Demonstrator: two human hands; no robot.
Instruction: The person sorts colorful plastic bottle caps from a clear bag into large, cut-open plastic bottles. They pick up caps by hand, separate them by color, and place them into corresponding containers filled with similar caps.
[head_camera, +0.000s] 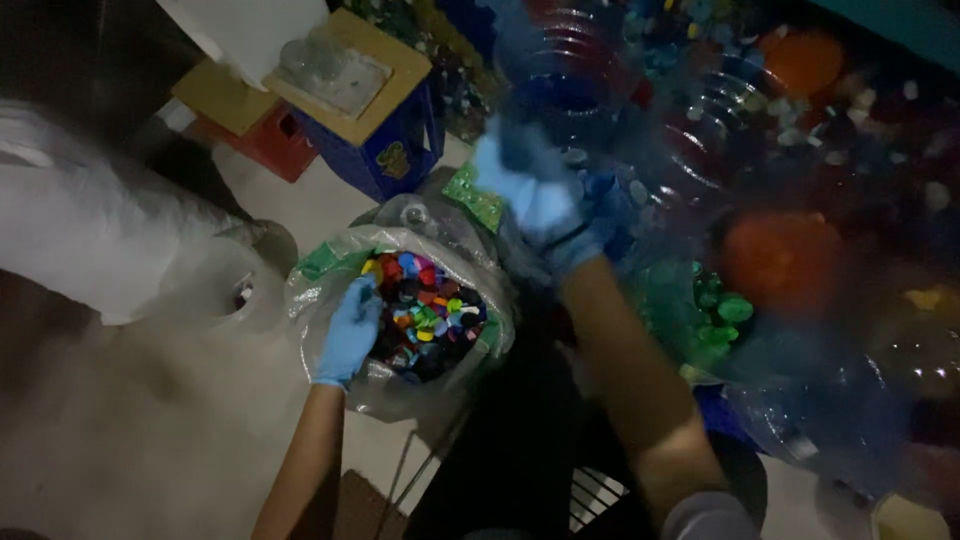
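My left hand (348, 332), in a blue glove, rests on the near-left rim of a clear plastic sack (330, 262) filled with several coloured bottle caps (432, 312). Its fingers point into the caps; whether they hold one is too dim to tell. My right hand (532, 195), also in a blue glove, is raised above and to the right of the sack. It grips a large clear ribbed plastic bottle (572, 72), which is blurred by motion.
A blue crate (392, 152) topped with cardboard and a red crate (272, 142) stand at the back. A big white sack (80, 225) lies on the left. Clear bottles (850, 400) and loose caps (722, 310) are heaped on the right.
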